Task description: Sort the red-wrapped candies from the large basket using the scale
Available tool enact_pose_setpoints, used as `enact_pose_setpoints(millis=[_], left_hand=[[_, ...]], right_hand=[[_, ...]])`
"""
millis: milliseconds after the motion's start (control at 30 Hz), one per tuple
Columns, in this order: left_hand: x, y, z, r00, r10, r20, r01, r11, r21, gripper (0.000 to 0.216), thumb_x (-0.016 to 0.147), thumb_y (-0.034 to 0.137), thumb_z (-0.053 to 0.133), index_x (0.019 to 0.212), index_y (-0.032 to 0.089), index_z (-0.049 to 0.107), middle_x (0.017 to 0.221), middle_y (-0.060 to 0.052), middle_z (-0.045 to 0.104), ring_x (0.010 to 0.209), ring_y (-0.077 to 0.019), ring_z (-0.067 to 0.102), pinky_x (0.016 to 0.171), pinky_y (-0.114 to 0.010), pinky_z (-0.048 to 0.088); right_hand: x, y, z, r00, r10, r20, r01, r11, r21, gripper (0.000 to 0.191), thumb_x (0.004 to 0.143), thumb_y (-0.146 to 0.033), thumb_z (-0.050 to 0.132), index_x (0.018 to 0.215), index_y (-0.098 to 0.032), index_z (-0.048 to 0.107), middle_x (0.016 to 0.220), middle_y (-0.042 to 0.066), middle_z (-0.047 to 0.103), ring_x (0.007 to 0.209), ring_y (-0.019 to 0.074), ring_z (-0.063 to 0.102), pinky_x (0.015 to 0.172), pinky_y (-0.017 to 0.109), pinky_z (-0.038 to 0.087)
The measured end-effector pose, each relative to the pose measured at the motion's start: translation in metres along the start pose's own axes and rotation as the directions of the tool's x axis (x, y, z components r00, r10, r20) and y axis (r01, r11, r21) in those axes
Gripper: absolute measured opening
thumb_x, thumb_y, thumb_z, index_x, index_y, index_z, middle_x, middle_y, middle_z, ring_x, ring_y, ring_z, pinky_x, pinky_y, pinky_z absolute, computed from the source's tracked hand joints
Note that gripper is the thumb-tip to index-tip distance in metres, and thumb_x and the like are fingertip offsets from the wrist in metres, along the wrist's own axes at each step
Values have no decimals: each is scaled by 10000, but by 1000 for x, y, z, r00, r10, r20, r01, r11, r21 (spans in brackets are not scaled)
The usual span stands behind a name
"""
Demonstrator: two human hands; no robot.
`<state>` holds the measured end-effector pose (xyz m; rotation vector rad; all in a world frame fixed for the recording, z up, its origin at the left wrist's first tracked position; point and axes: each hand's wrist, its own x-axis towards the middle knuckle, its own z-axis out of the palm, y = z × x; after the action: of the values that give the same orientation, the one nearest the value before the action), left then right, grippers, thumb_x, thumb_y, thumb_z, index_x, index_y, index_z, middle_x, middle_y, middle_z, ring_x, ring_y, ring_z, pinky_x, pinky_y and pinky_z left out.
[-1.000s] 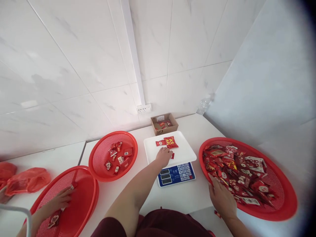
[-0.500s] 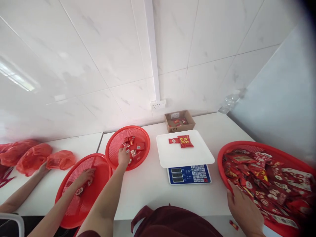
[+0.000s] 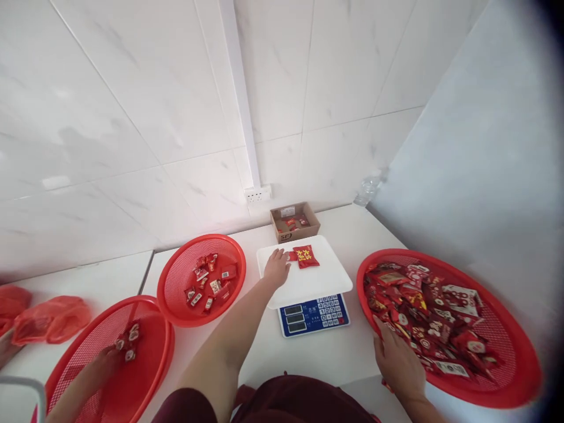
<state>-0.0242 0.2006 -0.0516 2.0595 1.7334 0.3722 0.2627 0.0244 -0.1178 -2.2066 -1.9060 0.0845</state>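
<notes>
**Left hand on the scale tray, right hand at the heaped basket**

At the centre of the frame the person's left hand (image 3: 277,268) lies on the white tray of the scale (image 3: 324,279), fingers loosely spread and holding nothing, its fingertips just beside a small red packet (image 3: 292,256). A larger red packet (image 3: 306,257) lies touching that one, to its right. At the lower right the right hand (image 3: 399,365) rests on the near rim of the large red basket (image 3: 506,385) heaped with red packets; whether it grips one cannot be told. Left of the scale sits a smaller red basket (image 3: 176,276) with a few packets. At the lower left, another person's hand (image 3: 99,367) reaches into a 3rd red basket (image 3: 150,364). A cardboard box (image 3: 294,221) stands behind the scale on the white worktop (image 3: 317,358).
</notes>
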Motion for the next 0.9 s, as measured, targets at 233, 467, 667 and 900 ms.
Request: enact_pose_setpoints(millis=[233,467,667,900], left_hand=[[16,7,14,997,-31,72,34,999,-37,401,757,40,487,1115,204,563,1158,-110,561,1203,-243,424,1008,-362,316],[-30,-26,-12,971,-195,-139,174,973,-150,294,812,158,485,1082,229,575,1056,-47,584,936,-146,572,836,-233,431],[-84,-106,-71,783,-490,-384,447,872,-201,268,871,258,385,1079,193,541,1123,-72,563,1020,-168,532,863,-279,421],[-125,-164,-101,607,-692,-392,687,704,-179,297,803,178,469,1092,118,503,1090,-171,571,1014,-268,540,801,-380,437]], right_hand=[[0,0,-1,1000,-12,2,12,1000,-13,446,876,-285,263,1209,-135,519,1070,119,663,951,227,623,812,368,488],[0,0,-4,999,-10,31,10,1000,-13,468,877,-294,253,1217,-103,512,1094,140,651,972,241,616,818,372,486],[0,-1,-6,998,2,56,-1,1000,-13,487,865,-305,251,1233,-103,497,1082,151,650,969,265,617,799,393,486],[0,-1,-4,997,16,77,-17,1000,3,512,860,-317,243,1252,-85,477,1119,170,628,1002,275,600,816,402,478]])
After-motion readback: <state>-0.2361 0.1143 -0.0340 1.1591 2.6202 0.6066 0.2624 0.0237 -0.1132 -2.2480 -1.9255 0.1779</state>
